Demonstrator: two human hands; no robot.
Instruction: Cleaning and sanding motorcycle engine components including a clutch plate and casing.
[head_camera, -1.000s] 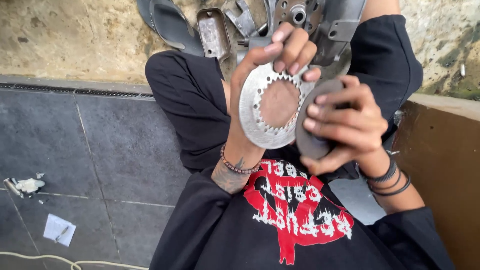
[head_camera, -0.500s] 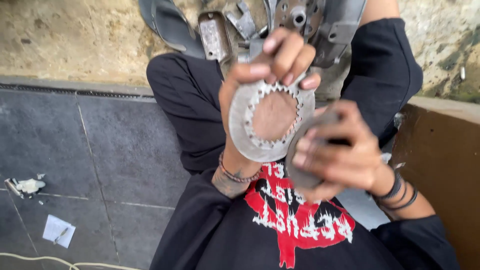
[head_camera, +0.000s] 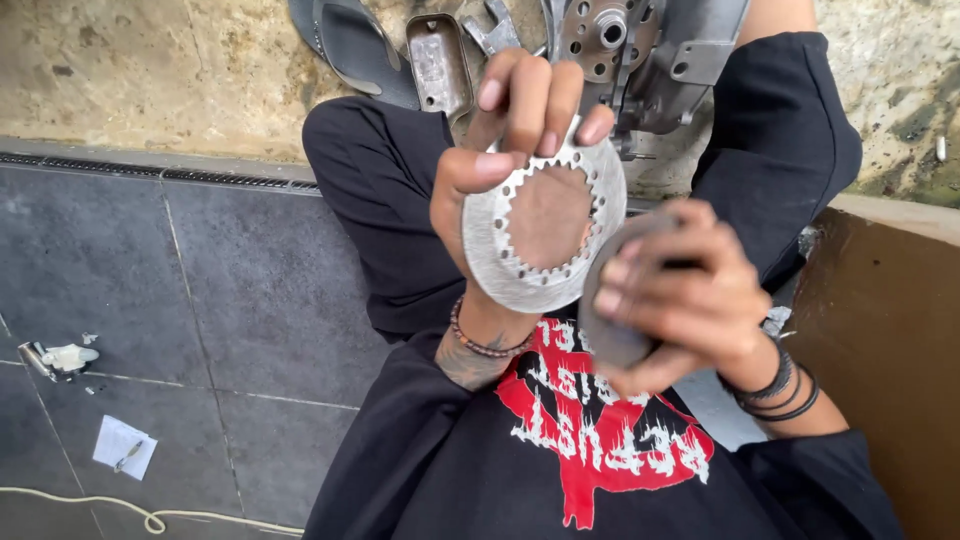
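Left hand (head_camera: 500, 190) has raised the toothed ring (head_camera: 545, 230) closer to the camera, pinching its rim. Right hand (head_camera: 680, 300) stays clamped on a grey pad (head_camera: 610, 335), touching the ring's edge.

A flat, grey metal ring plate with inward teeth (head_camera: 545, 225) is being pinched upright by the left hand (head_camera: 500, 170), while a grey abrasive sheet (head_camera: 615, 320) is being gripped by the right hand (head_camera: 680, 300), touching the plate's lower edge.

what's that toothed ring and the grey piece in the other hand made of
Toothed ring, in the left hand: looks like bare steel, a thin flat plate with a dull, scuffed silver-grey face and cleanly cut inner teeth. Grey piece, gripped by the right hand: matte grey, mostly covered by fingers; possibly abrasive paper or a pad, but it cannot be told.
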